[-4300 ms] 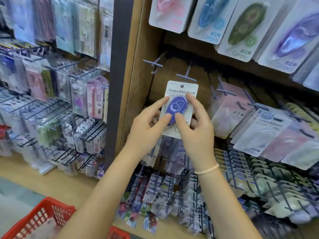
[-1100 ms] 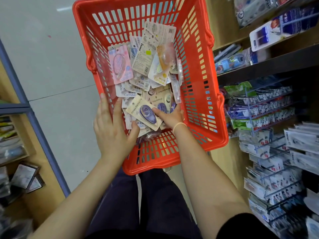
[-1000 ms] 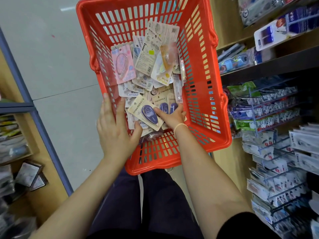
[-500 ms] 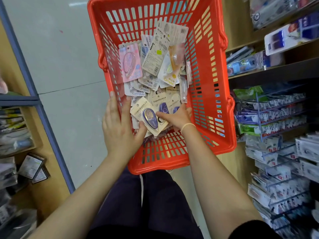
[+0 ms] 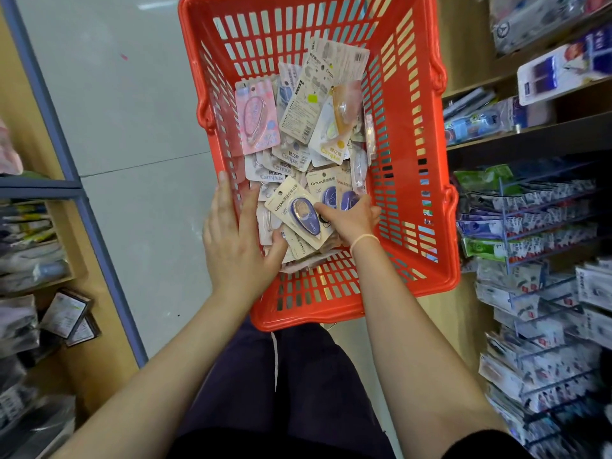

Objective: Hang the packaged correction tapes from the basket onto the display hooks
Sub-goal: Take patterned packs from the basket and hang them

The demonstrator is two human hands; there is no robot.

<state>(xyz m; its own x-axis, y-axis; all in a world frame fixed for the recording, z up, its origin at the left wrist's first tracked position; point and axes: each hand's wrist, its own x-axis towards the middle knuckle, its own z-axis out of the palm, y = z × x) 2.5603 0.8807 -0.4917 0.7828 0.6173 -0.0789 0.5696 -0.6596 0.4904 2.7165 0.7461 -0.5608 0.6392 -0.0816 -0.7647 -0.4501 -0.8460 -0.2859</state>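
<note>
Now the right hand (image 5: 347,218) pinches a purple correction tape pack (image 5: 303,213) in the red basket (image 5: 414,160), while the left hand (image 5: 236,240) lies flat, fingers spread. Packs overlap, so extras might lift and drop.

A stationery shop: display hooks (image 5: 536,226) of packaged goods, shopping basket (image 5: 414,160).

Red slotted plastic basket (image 5: 409,180) carries the goods; it stands on pale grey tiled floor (image 5: 132,127). Inside, a loose heap of carded correction tapes (image 5: 299,127), overlapping, some face up, some face down. Pink pkg (image 5: 256,115) leans at left wall. Purple-dispenser pkg (image 5: 299,212) tops near end of heap. Bare slotted bottom shows at near end.
</note>
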